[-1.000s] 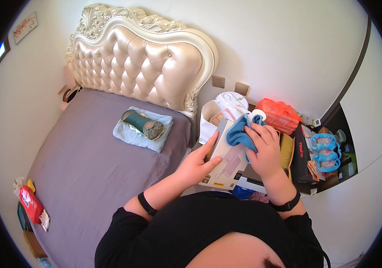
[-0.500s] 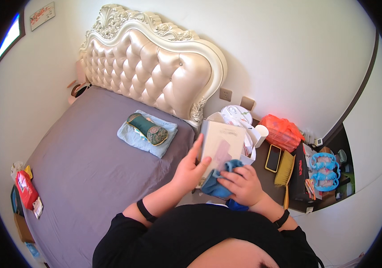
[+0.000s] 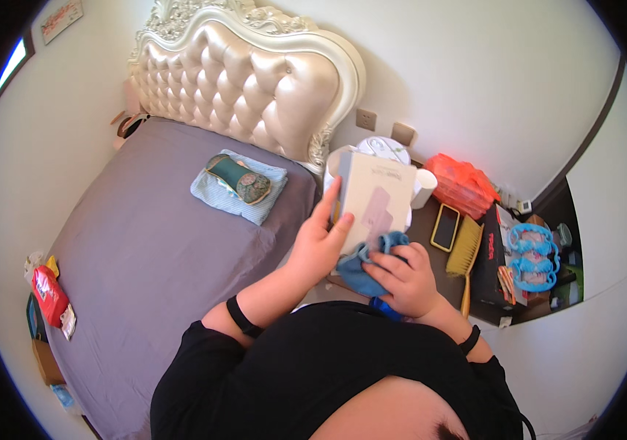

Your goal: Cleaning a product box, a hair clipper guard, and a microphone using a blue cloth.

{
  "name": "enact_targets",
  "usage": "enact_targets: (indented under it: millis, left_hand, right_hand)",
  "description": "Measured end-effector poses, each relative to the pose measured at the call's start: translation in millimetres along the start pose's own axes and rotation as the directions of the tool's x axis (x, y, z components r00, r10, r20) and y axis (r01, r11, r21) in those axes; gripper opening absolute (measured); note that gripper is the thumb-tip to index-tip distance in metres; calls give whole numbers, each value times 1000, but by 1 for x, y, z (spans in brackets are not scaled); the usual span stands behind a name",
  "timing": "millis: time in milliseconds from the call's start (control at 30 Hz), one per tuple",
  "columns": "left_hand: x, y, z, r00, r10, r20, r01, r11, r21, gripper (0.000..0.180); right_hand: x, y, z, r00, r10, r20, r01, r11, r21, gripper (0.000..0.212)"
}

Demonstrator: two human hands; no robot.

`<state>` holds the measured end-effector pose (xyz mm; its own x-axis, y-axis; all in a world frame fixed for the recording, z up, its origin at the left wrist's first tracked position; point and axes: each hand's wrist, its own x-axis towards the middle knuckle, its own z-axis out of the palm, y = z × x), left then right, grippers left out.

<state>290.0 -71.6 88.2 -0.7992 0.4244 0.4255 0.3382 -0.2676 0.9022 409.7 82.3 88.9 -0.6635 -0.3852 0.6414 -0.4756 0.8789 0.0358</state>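
Since half a second ago, the right hand (image 3: pixel 401 275) with its blue cloth (image 3: pixel 363 264) sits much the same at the lower edge of the white box (image 3: pixel 373 198), fingers curled pressing one cloth there. One flat, pale box stands tilted in the left hand (image 3: pixel 321 238), gripped along its side. Beyond right: one phone (image 3: pixel 446 226), one brush (image 3: pixel 466 253). Beyond left: one bed (image 3: pixel 145 249).

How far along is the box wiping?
Done: can't tell; no clean or dirty patch shows. In hand: left hand holds the white box upright, right hand presses the blue cloth at its lower edge. Left: the face above the cloth, at least.
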Motion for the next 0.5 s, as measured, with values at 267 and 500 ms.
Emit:
enact_targets:
  millis: [267,500]
  left_hand:
    - [-5,2,67,919,-375,121,375,740,-559,65]
    - [-25,8,139,674,-501,542,738,448,-504,64]
  right_hand:
    - [-63,22,-63,980,156,-125,-162,986,-41,44]
    - [-114,27,-114,670,696,-259,-491,677,548,34]
